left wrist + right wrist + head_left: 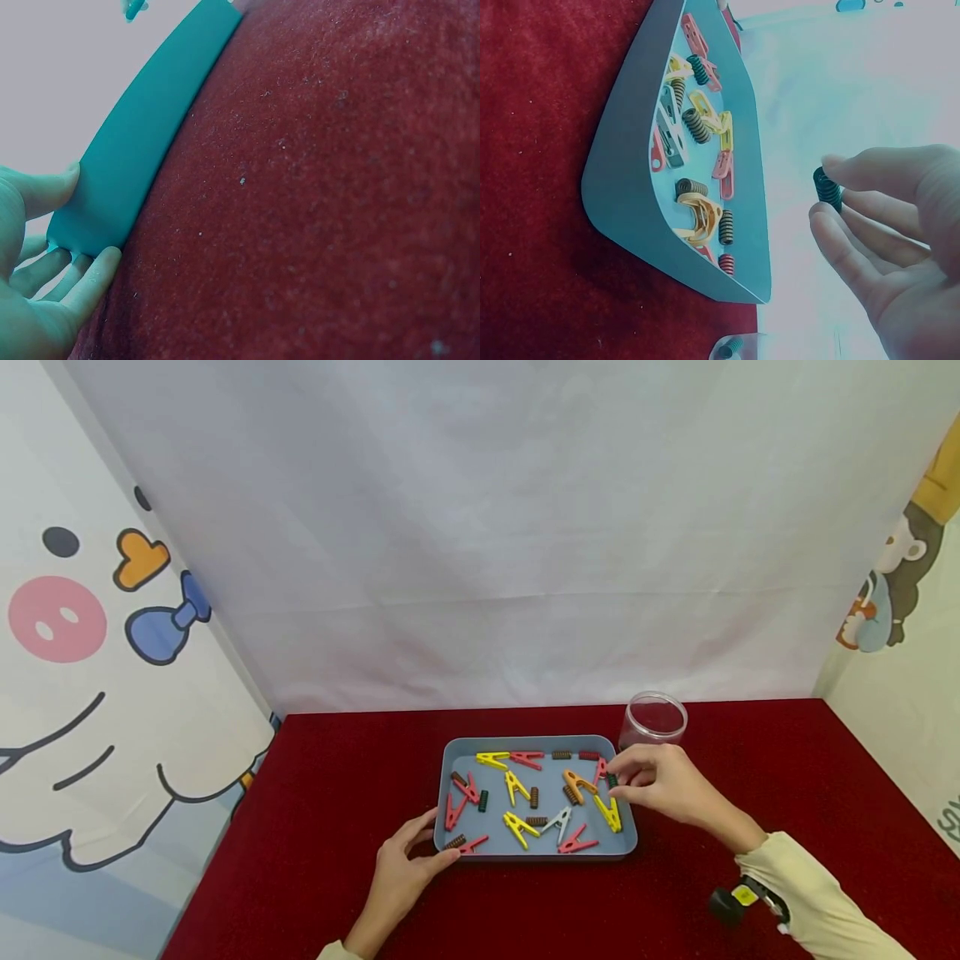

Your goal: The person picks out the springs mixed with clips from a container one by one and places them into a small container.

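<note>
A blue-grey tray (536, 857) holds scattered plastic clips and coil springs. At its near left corner my left hand (403, 872) grips the tray, thumb on the front rim and fingers along the side. Over the right edge, my right hand (663, 781) pinches a dark green spring (827, 189) between thumb and fingertips, raised above the tray in the right wrist view. Among the clips are yellow ones (519, 829), red ones (576, 841), a white one (559, 821) and an orange one (579, 785). Brown springs (534, 797) and a red spring (588, 755) lie between them.
A clear round jar (651, 718) stands behind the tray's far right corner; a green spring (732, 346) shows in it in the right wrist view. Dark red cloth (360, 777) covers the table. A white curtain (487, 568) hangs behind, with printed panels at both sides.
</note>
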